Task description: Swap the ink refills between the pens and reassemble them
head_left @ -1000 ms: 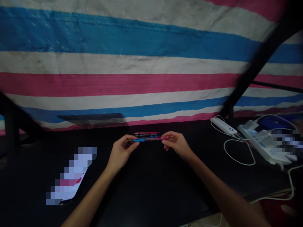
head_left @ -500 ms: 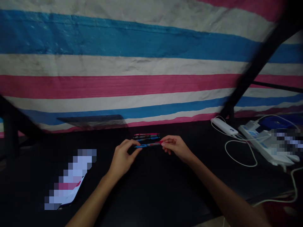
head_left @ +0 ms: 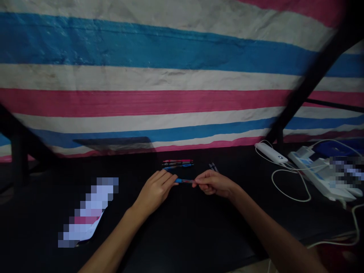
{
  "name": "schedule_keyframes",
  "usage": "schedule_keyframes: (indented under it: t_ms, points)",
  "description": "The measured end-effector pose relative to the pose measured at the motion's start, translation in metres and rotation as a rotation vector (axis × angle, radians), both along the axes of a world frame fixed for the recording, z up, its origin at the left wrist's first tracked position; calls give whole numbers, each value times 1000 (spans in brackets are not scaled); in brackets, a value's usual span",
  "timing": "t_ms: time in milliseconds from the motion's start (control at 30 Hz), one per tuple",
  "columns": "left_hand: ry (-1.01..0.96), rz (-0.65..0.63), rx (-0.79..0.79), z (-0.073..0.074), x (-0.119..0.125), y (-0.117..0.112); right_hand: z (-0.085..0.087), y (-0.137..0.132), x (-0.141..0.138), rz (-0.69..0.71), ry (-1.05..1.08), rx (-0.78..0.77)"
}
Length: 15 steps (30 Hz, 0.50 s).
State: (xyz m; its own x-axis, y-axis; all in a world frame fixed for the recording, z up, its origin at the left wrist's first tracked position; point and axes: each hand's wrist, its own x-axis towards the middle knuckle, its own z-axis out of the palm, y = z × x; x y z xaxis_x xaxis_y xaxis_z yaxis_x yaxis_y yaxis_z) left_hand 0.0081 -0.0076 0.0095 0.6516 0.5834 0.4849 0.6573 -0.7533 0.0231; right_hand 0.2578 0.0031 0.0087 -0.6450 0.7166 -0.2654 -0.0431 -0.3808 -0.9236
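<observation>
Pen [head_left: 186,181] between both hands, held level just above or on the bench [head_left: 184,235]; the dark surface hides whether it touches. It lies nearly crosswise in front of the person, the blue part to the left, the clear barrel in the middle and a reddish part at the right end.

The left hand [head_left: 157,186] is closed well in, palm down, its fingers curled over the blue end and covering its tip. The right hand [head_left: 214,182] pinches the other end between thumb and forefinger, with the remaining fingers folded under. Neither has any wide gap between thumb and fingers.

The step in hand looks like working the pen from its two ends; whether that is a twist, a pull or a mere turning over, I cannot tell. By my judgement, the next move calls for both grips firm and in line, so that the thin barrel neither bends nor slips.

Farther back lie a red pen [head_left: 178,160], a black pen [head_left: 176,164] and a blue pen [head_left: 186,165], close together and roughly parallel. Just beyond the right hand are two small sticks [head_left: 212,167], too dark to name.
</observation>
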Motion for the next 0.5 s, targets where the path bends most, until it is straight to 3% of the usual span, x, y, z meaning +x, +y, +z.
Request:
schedule_keyframes:
  t_ms: [233,500]
  points:
    - [29,-11,135,-5,3,-2,-4,0,-1,-56,-4,37]
    - [-8,-27,106,-7,1,-2,0,-6,-9,-192,-161,358]
